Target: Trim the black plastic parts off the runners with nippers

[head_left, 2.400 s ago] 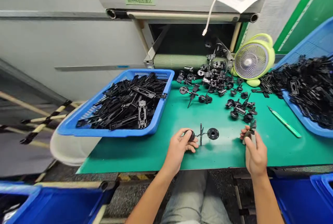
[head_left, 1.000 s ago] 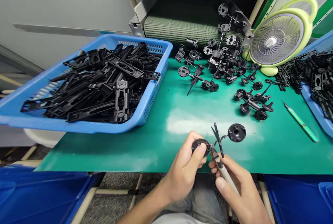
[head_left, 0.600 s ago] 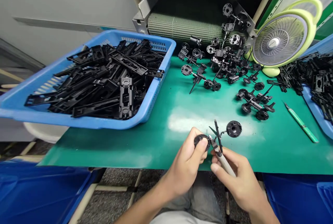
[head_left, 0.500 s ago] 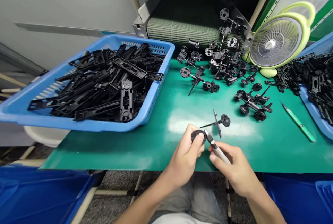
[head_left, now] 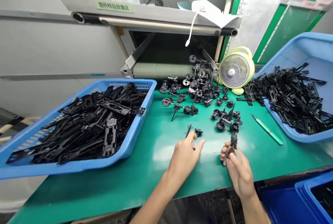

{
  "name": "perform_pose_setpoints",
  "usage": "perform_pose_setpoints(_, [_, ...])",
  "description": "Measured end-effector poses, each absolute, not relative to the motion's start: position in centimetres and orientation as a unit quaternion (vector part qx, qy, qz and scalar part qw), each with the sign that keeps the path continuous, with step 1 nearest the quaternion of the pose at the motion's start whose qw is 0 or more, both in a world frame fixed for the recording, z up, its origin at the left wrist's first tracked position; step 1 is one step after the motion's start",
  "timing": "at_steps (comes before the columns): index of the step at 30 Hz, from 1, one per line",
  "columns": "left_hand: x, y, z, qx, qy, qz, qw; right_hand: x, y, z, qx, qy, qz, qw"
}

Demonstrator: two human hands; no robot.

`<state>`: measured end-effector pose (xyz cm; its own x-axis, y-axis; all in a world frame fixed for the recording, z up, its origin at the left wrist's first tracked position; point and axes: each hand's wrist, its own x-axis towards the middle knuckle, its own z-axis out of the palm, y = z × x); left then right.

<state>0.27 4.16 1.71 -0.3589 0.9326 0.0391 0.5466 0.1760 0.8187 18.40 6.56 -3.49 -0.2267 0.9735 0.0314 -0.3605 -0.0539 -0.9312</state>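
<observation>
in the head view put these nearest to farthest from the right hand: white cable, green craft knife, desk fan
From the right hand:
1. green-handled craft knife, off to the hand's right
2. desk fan, straight ahead
3. white cable, farther ahead, to the left

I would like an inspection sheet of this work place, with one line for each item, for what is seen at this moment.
Surface: green bench mat, with parts lying on it.
Job's things: small black moulded piece just past the left hand; flush cutters in the right hand.
Clutter: heap of black moulded parts with round discs; green-handled craft knife lying loose.
Hands: left open, fingers spread; right closed around the cutters.
Cables: white cable hanging from the shelf.
Surroundings: blue basket and blue tray of black frames; yellow-green fan; mesh conveyor belt.
</observation>
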Motion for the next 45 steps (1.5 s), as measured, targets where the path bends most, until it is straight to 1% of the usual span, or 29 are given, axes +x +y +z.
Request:
perform_pose_setpoints(2, [0.9,6.6,2.0,0.533,0.766,0.312,0.175,18.3,6.5,-3.9,-0.339,-0.474,0.635,0.507])
perform_pose_setpoints(4, [1.1,7.9,2.1,0.554,0.794,0.212,0.136,18.4,6.6,-4.4,-0.336,-0.497,0.627,0.496])
perform_pose_setpoints(6, [0.9,7.8,1.8,0.590,0.788,0.130,0.119,18.6,6.6,-4.8,-0.334,-0.511,0.622,0.491])
perform_pose_setpoints(8, [0.2,6.8,1.4,0.639,0.751,0.110,0.124,18.7,6.6,-4.8,-0.333,-0.517,0.619,0.489])
perform_pose_setpoints(9, [-0.2,6.2,1.2,0.658,0.730,0.127,0.134,18.8,6.6,-4.7,-0.333,-0.519,0.619,0.487])
perform_pose_setpoints(11, [-1.1,4.8,0.8,0.660,0.705,0.203,0.164,18.8,6.5,-4.1,-0.337,-0.520,0.622,0.479])
perform_pose_setpoints(15, [-2.1,3.3,0.0,0.537,0.721,0.373,0.229,18.8,5.7,-3.0,-0.358,-0.520,0.628,0.456])
perform_pose_setpoints(18, [-2.1,2.7,-0.2,0.471,0.727,0.443,0.233,19.0,4.2,-2.8,-0.388,-0.551,0.623,0.397])
perform_pose_setpoints(20, [-1.9,2.2,0.0,0.474,0.714,0.457,0.238,19.2,2.9,-2.8,-0.428,-0.575,0.600,0.356])
perform_pose_setpoints(23, [-1.9,1.2,0.6,0.498,0.689,0.470,0.240,19.2,1.5,-2.1,-0.485,-0.626,0.517,0.326])
perform_pose_setpoints(25, [-2.0,0.6,0.9,0.502,0.677,0.481,0.242,19.0,1.3,-1.1,-0.468,-0.687,0.475,0.289])
perform_pose_setpoints(28, [-1.9,-0.1,1.1,0.485,0.665,0.496,0.278,18.2,2.0,0.5,-0.418,-0.752,0.449,0.241])
perform_pose_setpoints(31, [-1.5,-0.6,1.0,0.452,0.654,0.524,0.307,17.3,2.7,1.4,-0.406,-0.769,0.435,0.232])
perform_pose_setpoints(36, [-1.1,-1.2,1.1,0.390,0.654,0.555,0.334,16.9,3.0,1.5,-0.395,-0.768,0.451,0.227])
perform_pose_setpoints(41, [-0.8,-1.6,0.8,0.312,0.654,0.599,0.339,17.5,1.9,1.1,-0.442,-0.737,0.466,0.209])
perform_pose_setpoints(45, [-0.1,-1.8,0.7,0.292,0.632,0.646,0.312,17.1,0.3,0.4,-0.506,-0.680,0.481,0.224])
